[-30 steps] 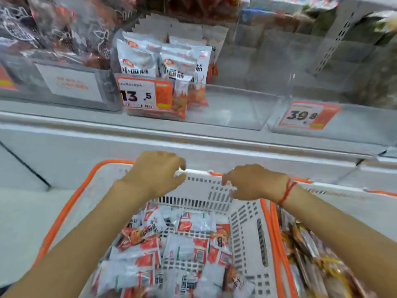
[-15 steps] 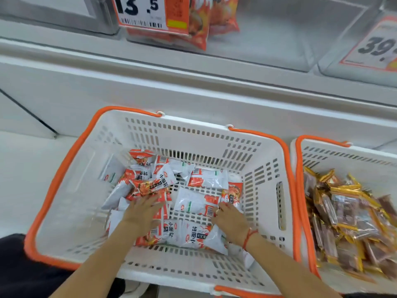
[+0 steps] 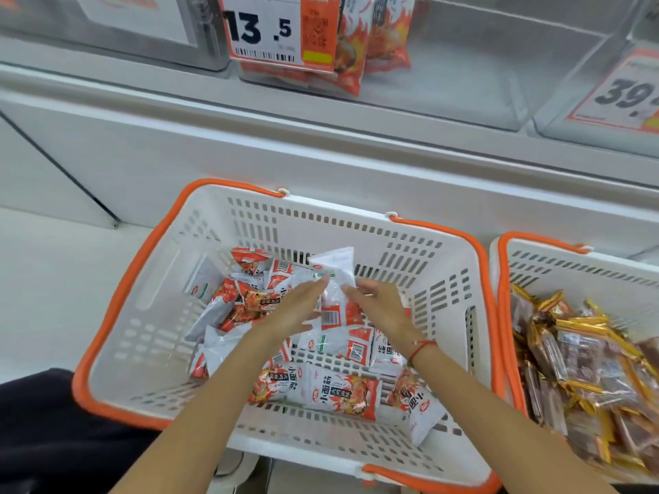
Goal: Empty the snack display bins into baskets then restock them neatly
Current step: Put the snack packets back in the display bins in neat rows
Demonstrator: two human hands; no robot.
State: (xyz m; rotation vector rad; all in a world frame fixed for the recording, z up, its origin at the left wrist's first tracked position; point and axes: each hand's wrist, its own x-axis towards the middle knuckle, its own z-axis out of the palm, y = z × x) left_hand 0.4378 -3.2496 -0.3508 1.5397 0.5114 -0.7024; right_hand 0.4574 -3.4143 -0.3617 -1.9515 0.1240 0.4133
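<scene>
Both forearms reach down into a white basket [image 3: 149,290] with orange rims, and between them the left hand [image 3: 296,308] and right hand [image 3: 379,306] lift a small stack of white snack packets [image 3: 337,279] above the heap; motion blur smears the stack, so how many packets it holds cannot be told. The left hand's fingers lie nearly straight against the stack's left side, while the right hand's fingers curl round its right edge, a red string bracelet [image 3: 422,347] at that wrist. The loose packets [image 3: 342,390] left in the basket are white and orange-red with flame artwork, barcodes and Chinese characters, of which 小面筋 can be read on one lying near the front wall. A second basket [image 3: 570,265] just to the right is cut off by the frame edge and holds gold-edged wrapped snacks [image 3: 588,358] whose print is too blurred to read. Above, a clear display bin [image 3: 463,83] on the white shelf fixture holds a few orange-red packets behind a price card [image 3: 281,28] reading 13.5; another card [image 3: 624,98], cropped at the right, shows 39. A dark garment [image 3: 42,433] fills the lower left corner, on a pale floor [image 3: 42,279].
</scene>
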